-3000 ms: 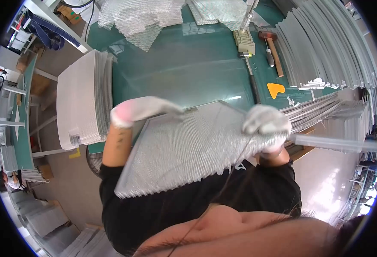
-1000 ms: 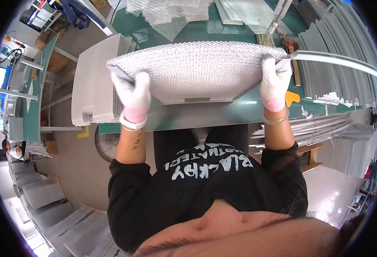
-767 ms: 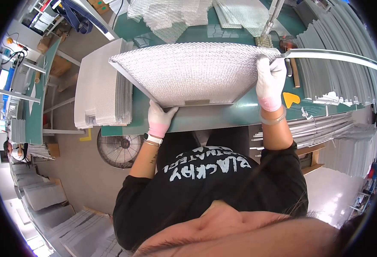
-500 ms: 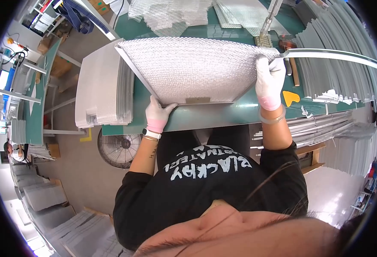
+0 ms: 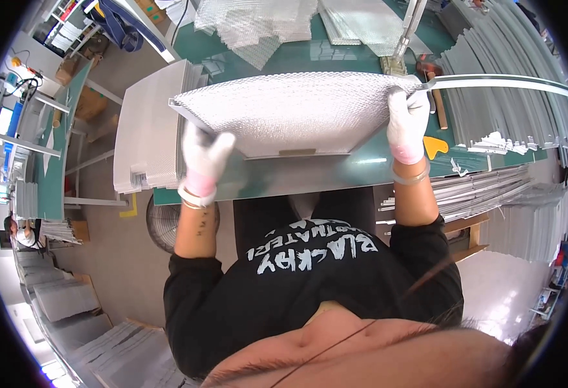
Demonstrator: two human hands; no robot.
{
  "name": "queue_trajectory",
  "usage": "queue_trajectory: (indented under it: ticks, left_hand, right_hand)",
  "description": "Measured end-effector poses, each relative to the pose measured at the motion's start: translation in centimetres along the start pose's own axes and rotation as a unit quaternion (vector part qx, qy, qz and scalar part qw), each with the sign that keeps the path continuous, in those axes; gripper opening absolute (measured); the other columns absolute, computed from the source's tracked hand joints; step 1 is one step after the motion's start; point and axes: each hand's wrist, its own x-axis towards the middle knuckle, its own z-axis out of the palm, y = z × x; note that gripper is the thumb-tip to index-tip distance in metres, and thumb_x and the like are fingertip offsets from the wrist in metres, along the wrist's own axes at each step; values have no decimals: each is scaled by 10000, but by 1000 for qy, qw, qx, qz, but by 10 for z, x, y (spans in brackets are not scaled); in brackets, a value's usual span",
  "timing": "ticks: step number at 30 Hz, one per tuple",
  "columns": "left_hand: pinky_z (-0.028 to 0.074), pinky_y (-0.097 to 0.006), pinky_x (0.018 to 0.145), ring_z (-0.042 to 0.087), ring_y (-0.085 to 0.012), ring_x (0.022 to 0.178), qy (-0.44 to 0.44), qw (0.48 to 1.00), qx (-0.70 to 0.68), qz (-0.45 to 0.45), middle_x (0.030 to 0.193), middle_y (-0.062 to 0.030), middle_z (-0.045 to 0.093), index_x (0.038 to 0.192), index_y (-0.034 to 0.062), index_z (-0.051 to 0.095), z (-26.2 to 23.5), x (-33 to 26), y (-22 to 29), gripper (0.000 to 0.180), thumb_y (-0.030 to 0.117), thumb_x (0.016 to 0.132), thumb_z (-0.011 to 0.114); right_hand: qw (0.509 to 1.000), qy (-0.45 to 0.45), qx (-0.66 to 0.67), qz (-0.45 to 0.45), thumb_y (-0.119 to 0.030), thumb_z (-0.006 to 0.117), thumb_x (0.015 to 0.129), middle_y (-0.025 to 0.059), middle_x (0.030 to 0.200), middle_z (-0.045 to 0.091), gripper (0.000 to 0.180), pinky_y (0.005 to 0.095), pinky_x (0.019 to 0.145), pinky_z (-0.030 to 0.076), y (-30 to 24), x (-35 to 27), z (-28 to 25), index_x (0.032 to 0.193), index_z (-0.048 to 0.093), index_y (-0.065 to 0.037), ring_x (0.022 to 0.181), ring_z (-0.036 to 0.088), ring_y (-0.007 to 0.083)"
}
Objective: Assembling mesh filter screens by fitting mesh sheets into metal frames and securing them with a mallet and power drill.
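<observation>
A silvery mesh filter panel (image 5: 297,116) with metal edging on its left and near sides stands tilted over the green worktable (image 5: 336,178). My left hand (image 5: 205,158), in a white glove with a pink cuff, is at the panel's left edge, thumb on the near side and fingers partly hidden behind it; it is slightly blurred. My right hand (image 5: 408,123), gloved alike, grips the panel's far right corner. From that corner a long thin metal strip (image 5: 497,81) reaches out to the right. A small tan patch (image 5: 297,153) marks the panel's lower edge.
Stacked mesh sheets (image 5: 148,129) stand at the left, and loose mesh sheets (image 5: 252,26) lie at the back. A hammer (image 5: 439,107) and a yellow scraper (image 5: 435,147) rest near my right hand. Metal strips (image 5: 510,45) are piled at right; a floor fan (image 5: 164,226) sits below.
My left hand has moved from the panel's lower left corner up and left along its side edge. The panel's far edge has come down toward me. My right hand stays at its corner.
</observation>
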Motion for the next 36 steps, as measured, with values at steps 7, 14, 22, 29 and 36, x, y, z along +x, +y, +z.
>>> queue_trajectory:
  ticks: [7,14,22,29,36]
  left_hand:
    - [434,-215,766,523,-72,814,112,991,-10,79,912,-33,593,917,7,569,1,24,10,101,-68,850,582]
    - [409,-221,771,470,-68,827,110,988,-58,87,957,-17,544,1040,17,531,17,26,7,201,-62,870,460]
    - [382,-197,708,427,-43,777,85,993,-28,78,910,20,507,1029,34,508,25,34,3,138,-26,904,494]
    - [434,-203,673,537,-61,744,-32,998,8,46,830,-13,616,917,10,612,4,39,28,49,20,879,642]
    - [457,-231,737,568,-91,848,-79,994,-58,57,961,-45,624,994,8,586,19,49,43,219,29,821,720]
  right_hand:
    - [1000,-10,-6,-14,12,620,878,-12,821,602,25,187,638,416,-9,-5,10,886,643,7,695,484,33]
    - [991,57,7,-121,77,695,753,137,1080,615,1037,182,642,441,-23,6,26,1536,25,-34,760,539,80]
    - [885,-251,-313,-237,-15,765,765,97,959,682,461,285,719,509,-73,52,-32,1208,639,-29,806,645,174]
    - [777,-445,-338,-292,-39,691,778,119,869,652,396,368,706,531,-115,77,-2,1169,633,-42,778,647,312]
    - [724,-571,-285,-260,-25,641,776,121,810,559,398,410,674,491,-111,85,45,1173,619,-40,753,589,324]
